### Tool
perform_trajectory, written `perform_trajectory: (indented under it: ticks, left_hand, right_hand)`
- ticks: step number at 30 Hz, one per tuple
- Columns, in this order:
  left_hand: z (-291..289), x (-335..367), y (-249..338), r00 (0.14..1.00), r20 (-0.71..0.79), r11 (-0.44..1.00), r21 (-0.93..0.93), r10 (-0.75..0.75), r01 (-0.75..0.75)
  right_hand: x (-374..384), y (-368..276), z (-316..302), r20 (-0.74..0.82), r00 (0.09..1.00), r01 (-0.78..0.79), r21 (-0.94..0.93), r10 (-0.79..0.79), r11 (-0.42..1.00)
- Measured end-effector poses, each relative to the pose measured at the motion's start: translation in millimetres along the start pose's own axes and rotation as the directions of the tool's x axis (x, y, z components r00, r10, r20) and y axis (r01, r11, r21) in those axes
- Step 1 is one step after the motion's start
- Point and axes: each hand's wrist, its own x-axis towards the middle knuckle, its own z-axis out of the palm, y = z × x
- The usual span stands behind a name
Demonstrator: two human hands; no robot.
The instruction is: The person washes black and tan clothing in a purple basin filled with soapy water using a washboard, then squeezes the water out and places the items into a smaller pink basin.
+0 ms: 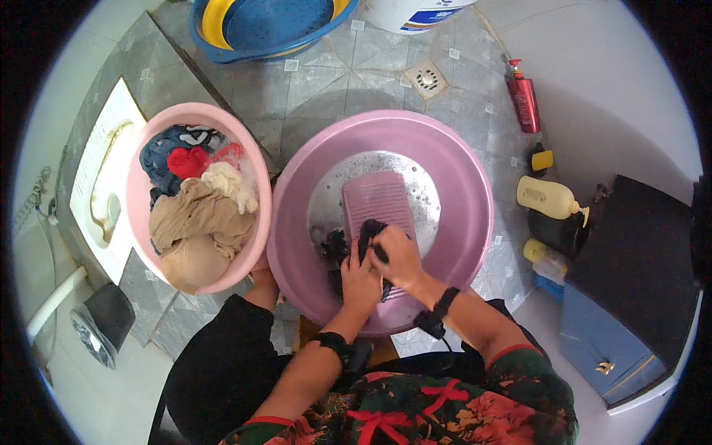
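A large pink-purple basin point(467, 193) stands in front of me with shallow water in it. Inside leans a pink ribbed washboard point(374, 189). A bunched black cloth point(369, 231) lies over the washboard, with more of the dark fabric point(334, 246) down in the water to its left. My right hand point(398, 258) is closed round the upper part of the cloth, fingers curled in. Just below and left, my left hand point(361, 285) holds the cloth against the ridges, its fingers pointing away from me. Some of the cloth is hidden under both hands.
To the left, a light pink basin point(263, 215) holds several garments, next to a white squat toilet point(100, 193). A blue and yellow basin point(289, 44) and a white bucket point(386, 16) stand beyond. Bottles, including a cream pump bottle point(547, 196), line the right wall near a dark cabinet point(630, 274).
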Motion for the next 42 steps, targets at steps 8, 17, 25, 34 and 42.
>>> perform_trajectory:
  ticks: [8,17,25,34,42]
  left_hand:
    - [-14.3,6.2,15.7,0.993,0.100,0.993,0.093,0.059,-0.068]
    - [-25.2,-2.3,-13.4,0.813,0.173,0.677,-0.473,-0.556,0.564]
    - [-63.9,51.1,-38.6,0.950,0.244,0.614,-0.725,-0.194,0.312]
    - [-29.5,9.9,-4.3,0.971,0.037,0.908,-0.347,-0.237,0.235]
    - [-13.1,21.8,12.6,0.963,0.059,0.962,-0.058,-0.262,0.265]
  right_hand:
    - [109.8,60.0,19.2,-0.365,0.814,-0.520,-0.112,0.451,0.847]
    - [54.9,-1.5,13.6,-0.057,0.987,-0.157,-0.195,0.148,0.968]
    - [77.8,91.9,-39.2,-0.120,0.688,-0.282,0.865,0.716,0.416]
    - [56.6,31.5,-55.3,-0.235,0.888,-0.301,0.353,0.396,0.886]
    - [51.9,16.2,18.1,-0.124,0.991,-0.070,-0.218,0.043,0.973]
